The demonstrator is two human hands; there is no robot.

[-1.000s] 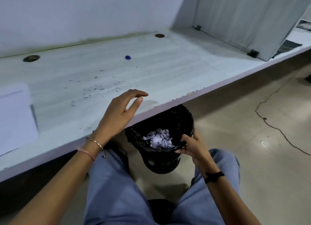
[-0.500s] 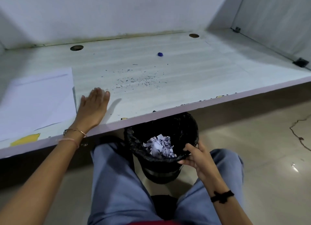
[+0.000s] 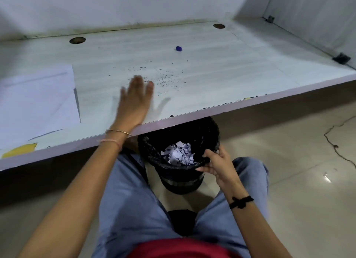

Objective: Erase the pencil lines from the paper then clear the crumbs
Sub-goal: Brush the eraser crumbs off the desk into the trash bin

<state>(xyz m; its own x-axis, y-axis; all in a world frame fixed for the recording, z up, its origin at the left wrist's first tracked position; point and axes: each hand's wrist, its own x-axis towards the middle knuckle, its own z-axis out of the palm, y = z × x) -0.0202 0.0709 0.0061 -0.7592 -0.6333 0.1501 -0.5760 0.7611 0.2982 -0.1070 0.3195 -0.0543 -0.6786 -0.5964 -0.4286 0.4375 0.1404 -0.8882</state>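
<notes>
Left hand [image 3: 134, 99], fingers straight, is over the desk [image 3: 231, 74] near its front edge, beside the eraser crumbs [image 3: 163, 78]. The paper [image 3: 36, 101] lies at the left edge. Right hand [image 3: 217, 165] grips the black bin [image 3: 181, 180] by its rim below the front edge

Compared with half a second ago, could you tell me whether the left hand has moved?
Yes. The left hand has moved away from the paper, farther in and to the right, now reaching the crumbs.
</notes>
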